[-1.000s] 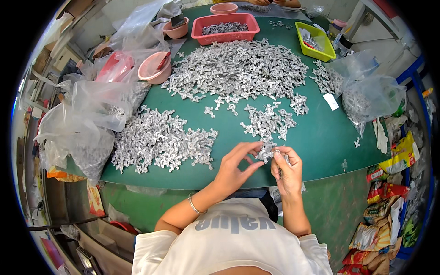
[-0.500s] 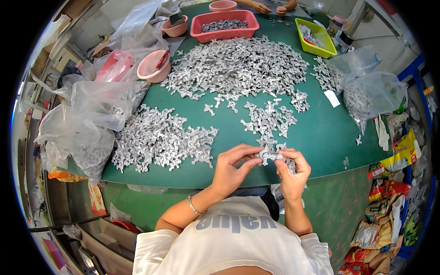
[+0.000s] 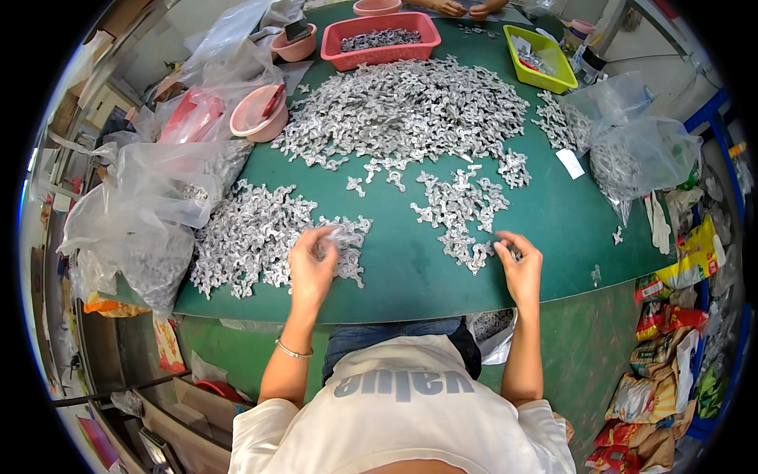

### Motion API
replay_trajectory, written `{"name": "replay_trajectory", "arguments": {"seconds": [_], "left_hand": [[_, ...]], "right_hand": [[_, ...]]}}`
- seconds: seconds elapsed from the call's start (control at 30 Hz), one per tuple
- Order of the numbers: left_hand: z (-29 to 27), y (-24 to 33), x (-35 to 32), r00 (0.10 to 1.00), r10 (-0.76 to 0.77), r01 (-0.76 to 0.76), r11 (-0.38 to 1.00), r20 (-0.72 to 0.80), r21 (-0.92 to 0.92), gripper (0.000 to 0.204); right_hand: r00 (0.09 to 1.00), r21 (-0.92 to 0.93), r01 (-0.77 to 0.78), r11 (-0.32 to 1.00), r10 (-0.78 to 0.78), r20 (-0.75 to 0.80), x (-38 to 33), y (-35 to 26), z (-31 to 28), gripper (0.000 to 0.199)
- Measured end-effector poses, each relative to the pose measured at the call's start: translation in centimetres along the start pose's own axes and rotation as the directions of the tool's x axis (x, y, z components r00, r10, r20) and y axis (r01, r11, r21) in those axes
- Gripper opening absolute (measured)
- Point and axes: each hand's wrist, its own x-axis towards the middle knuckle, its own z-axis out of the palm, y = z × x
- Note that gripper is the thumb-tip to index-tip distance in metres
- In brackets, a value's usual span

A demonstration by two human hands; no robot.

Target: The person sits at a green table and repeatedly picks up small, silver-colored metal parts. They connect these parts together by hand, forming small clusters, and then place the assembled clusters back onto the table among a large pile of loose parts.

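My left hand (image 3: 314, 267) is over the right edge of the left heap of small grey metal parts (image 3: 260, 237), blurred by motion. A smeared grey metal part (image 3: 343, 235) shows at its fingertips. My right hand (image 3: 521, 267) is curled beside the small cluster of the same parts (image 3: 462, 209), thumb and forefinger close together at its right edge. Some grey shows inside the curled fingers, mostly hidden. Each part looks flat, with rounded lobes. A much larger heap (image 3: 410, 110) spreads across the middle of the green table (image 3: 395, 276).
A red tub (image 3: 379, 57) of parts, a pink bowl (image 3: 260, 126) and a yellow-green tray (image 3: 545, 77) stand around the large heap. Clear plastic bags (image 3: 150, 213) crowd the left side; another bag of parts (image 3: 632, 162) is at the right. Another person's hands (image 3: 462, 9) work at the far edge.
My hands have parted from over the small cluster. The left has swung left to the left heap with a part at its fingertips; the right has shifted slightly right.
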Motion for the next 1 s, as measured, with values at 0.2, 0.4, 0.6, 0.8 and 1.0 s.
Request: {"name": "replay_trajectory", "arguments": {"seconds": [0.2,0.4,0.6,0.8,1.0], "left_hand": [[0.4,-1.8,0.2,0.981,0.166,-0.133,0.953,-0.103,0.274,0.024],[0.5,-1.3,0.0,0.981,0.172,-0.135,0.933,-0.085,0.333,0.025],[0.8,-1.0,-0.1,0.985,0.152,-0.115,0.924,-0.075,0.364,0.025],[0.7,-0.7,-0.4,0.985,0.158,-0.118,0.918,-0.076,0.379,0.027],[0.6,0.4,-0.5,0.971,0.206,-0.159,0.934,-0.120,0.320,0.026]], "right_hand": [[0.989,-0.436,0.143,0.888,-0.119,0.082,2.1,-0.2,3.1,0.024],[0.957,-0.509,0.277,0.815,-0.184,0.225,2.9,0.0,2.2,0.014],[0.946,-0.476,0.323,0.818,-0.261,0.194,3.1,0.5,1.7,0.008],[0.952,-0.471,0.302,0.829,-0.236,0.196,2.7,0.6,1.4,0.005],[0.925,-0.237,0.357,0.903,-0.377,-0.043,2.8,1.7,1.1,0.010]]}}
